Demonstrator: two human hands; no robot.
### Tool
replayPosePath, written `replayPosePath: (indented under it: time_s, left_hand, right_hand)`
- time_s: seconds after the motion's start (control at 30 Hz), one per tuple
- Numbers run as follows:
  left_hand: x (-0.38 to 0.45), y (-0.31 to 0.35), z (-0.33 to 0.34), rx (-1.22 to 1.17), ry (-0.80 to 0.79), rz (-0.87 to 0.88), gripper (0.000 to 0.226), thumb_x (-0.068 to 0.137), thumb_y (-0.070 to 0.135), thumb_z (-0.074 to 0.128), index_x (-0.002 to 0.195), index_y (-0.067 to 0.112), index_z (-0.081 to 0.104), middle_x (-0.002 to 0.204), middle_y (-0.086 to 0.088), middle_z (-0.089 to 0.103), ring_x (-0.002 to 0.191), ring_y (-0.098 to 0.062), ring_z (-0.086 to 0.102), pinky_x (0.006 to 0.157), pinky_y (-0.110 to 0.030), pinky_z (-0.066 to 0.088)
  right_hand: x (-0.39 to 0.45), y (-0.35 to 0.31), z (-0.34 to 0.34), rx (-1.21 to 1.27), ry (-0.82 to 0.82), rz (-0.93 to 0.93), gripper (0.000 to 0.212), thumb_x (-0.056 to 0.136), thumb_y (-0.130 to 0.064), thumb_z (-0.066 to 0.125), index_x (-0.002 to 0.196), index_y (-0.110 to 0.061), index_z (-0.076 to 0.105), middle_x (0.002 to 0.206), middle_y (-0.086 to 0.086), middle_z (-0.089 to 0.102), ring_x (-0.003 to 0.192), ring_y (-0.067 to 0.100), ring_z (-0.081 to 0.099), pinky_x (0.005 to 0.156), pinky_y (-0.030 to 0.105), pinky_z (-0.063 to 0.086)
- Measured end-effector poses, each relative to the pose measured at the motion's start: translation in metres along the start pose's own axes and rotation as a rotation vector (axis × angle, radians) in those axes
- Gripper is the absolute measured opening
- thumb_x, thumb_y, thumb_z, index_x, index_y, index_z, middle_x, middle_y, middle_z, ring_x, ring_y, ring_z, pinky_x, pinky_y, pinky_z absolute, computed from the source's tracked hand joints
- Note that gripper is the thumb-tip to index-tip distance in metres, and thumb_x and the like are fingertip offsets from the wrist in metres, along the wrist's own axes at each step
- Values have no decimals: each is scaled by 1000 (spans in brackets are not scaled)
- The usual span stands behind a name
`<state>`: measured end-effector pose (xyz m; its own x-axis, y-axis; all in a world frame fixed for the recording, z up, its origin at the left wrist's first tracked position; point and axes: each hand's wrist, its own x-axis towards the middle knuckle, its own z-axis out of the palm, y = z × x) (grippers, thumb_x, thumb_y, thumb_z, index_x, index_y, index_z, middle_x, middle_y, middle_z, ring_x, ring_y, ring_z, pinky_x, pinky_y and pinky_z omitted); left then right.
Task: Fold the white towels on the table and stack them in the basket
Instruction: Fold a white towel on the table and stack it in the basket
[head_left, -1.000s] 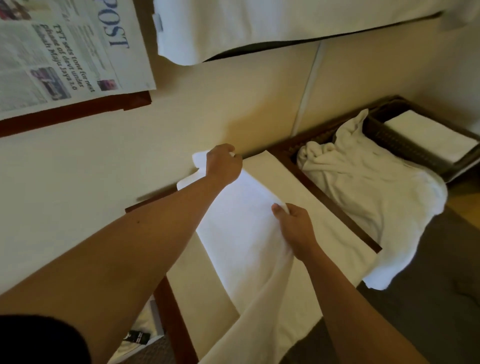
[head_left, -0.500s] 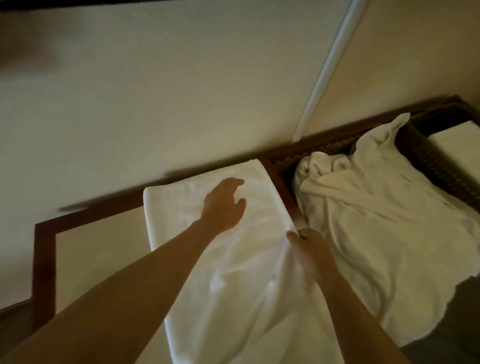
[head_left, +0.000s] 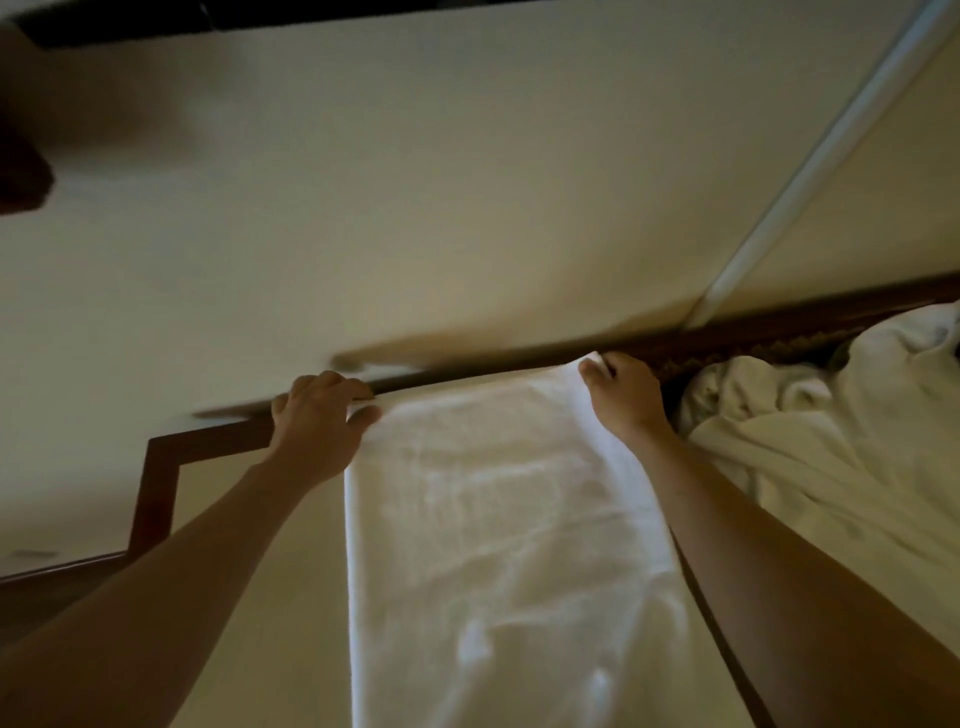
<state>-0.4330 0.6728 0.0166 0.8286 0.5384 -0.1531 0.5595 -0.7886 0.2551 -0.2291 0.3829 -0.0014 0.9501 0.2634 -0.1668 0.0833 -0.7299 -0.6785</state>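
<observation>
Hands (head_left: 317, 421) pinching towel (head_left: 493, 519), crumpled towels (head_left: 810, 447) beside

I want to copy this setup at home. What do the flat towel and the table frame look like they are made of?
The towel looks like white terry cotton: matte, softly rippled, no sheen. The table frame looks like dark reddish wood with a smooth, slightly glossy finish, though it could be veneer.
</observation>
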Motion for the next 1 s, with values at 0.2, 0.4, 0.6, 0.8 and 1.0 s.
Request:
replayPosePath:
  time_s: [0.2, 0.4, 0.6, 0.8, 1.0]
  left_hand:
    - [13, -15, 6, 26, -141, -177, 36, 104, 49, 47, 130, 30, 63, 147, -5, 44, 130, -35, 43, 104, -52, 39]
    - [17, -16, 18, -20, -129, -292, 38, 105, 46, 38, 133, 31, 59, 142, -5, 49, 132, -34, 40, 103, -51, 32]
    - [15, -14, 19, -86, -24, -332, 32, 104, 48, 45, 124, 29, 63, 131, -4, 59, 125, -32, 49, 99, -47, 35]
    - [-50, 33, 61, -66, 296, 47, 48, 99, 42, 42, 141, 22, 53, 157, -10, 43, 145, -34, 36, 116, -57, 30]
    - [-71, 29, 80, 93, -13, 42, 72, 96, 71, 7, 162, 42, 2, 171, 8, -10, 158, -22, -7, 125, -57, 0]
  right_hand:
    - [10, 12, 12, -38, 67, -67, 32, 99, -36, 62, 79, -11, 61, 78, 6, 61, 81, 32, 58, 68, 38, 44]
    - [10, 12, 21, -11, 162, -201, 30, 98, -39, 64, 76, -24, 51, 70, -6, 49, 74, 27, 54, 64, 32, 34]
    - [19, 2, 27, -231, 164, -131, 35, 98, -45, 60, 94, -10, 63, 100, 15, 66, 96, 40, 62, 71, 40, 44]
    - [-41, -24, 51, -541, 54, -484, 50, 100, -47, 36, 142, -21, 46, 158, 11, 35, 146, 35, 33, 110, 57, 31]
    - [-39, 9, 50, -737, -237, -414, 69, 100, -67, 8, 162, -38, -4, 171, -12, -13, 157, 25, -12, 119, 67, -6]
